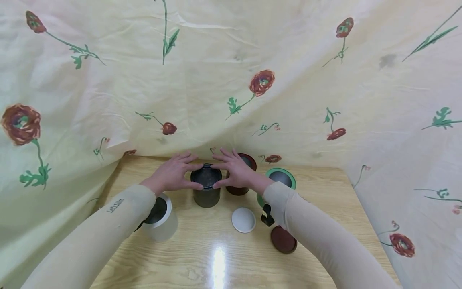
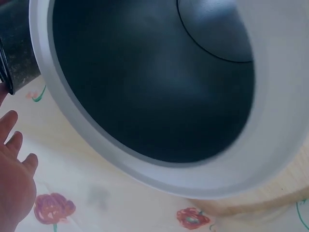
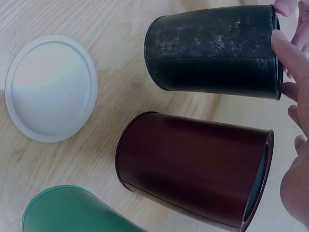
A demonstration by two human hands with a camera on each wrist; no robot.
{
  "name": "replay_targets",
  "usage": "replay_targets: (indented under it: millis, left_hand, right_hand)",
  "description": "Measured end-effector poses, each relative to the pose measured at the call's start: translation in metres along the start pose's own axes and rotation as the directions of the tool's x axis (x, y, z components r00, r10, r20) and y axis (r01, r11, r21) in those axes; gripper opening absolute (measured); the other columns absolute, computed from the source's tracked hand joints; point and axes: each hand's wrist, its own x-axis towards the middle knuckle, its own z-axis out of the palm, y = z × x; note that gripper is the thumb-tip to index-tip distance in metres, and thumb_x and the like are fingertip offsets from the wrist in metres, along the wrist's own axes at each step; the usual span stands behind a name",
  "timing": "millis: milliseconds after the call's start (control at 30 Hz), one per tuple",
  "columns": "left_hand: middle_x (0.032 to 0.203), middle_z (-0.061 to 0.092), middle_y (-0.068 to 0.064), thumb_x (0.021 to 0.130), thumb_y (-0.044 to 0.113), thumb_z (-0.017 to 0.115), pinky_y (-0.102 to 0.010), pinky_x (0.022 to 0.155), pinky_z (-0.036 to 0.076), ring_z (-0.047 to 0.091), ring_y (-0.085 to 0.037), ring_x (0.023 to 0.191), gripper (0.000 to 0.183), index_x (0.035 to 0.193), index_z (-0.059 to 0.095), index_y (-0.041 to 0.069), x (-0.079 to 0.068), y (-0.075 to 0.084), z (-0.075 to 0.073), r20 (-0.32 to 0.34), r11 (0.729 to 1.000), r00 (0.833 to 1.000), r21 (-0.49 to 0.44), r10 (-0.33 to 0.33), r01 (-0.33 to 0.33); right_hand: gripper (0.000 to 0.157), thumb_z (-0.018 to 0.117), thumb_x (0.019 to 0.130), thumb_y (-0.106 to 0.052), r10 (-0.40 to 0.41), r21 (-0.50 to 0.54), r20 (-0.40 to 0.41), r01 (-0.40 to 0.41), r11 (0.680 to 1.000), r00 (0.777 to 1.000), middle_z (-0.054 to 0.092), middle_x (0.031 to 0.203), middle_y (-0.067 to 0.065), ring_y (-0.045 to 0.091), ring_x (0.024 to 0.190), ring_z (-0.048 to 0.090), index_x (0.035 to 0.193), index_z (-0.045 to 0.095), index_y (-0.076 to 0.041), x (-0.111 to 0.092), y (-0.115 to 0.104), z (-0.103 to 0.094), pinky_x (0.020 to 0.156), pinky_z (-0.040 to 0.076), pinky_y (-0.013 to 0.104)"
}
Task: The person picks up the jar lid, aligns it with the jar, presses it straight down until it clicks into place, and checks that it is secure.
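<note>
A black canister stands upright near the back of the table, between both hands. My left hand touches its rim from the left, thumb and forefinger spread and fairly straight. From the other side, my right hand does the same, its thumb on the near edge and forefinger at the far edge. The canister's side is scuffed in the right wrist view, where right-hand fingertips lie at its rim. Just behind the right hand is a dark red canister, partly hidden in the head view.
A white canister with its top uncovered stands under the left forearm. To the right, a green canister is partly covered by the right wrist. A white lid and a dark red lid lie on the wooden table. Flowered cloth hangs behind.
</note>
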Motion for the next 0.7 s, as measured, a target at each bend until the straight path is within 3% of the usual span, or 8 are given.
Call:
replay_targets:
  millis: [700]
  left_hand:
    - [0.166, 0.045, -0.020, 0.095, 0.064, 0.071, -0.063, 0.126, 0.030, 0.034, -0.045, 0.157, 0.075, 0.152, 0.062, 0.015, 0.0019, 0.0012, -0.0004, -0.016, 1.000, 1.000, -0.002, -0.009, 0.009]
  right_hand:
    - [0.062, 0.073, 0.101, -0.049, -0.027, -0.052, -0.020, 0.026, 0.998, 0.999, 0.041, 0.170, 0.012, 0.036, 0.165, 0.015, 0.151, 0.063, -0.015, 0.0024, -0.0024, 0.0002, 0.132, 0.005, 0.062]
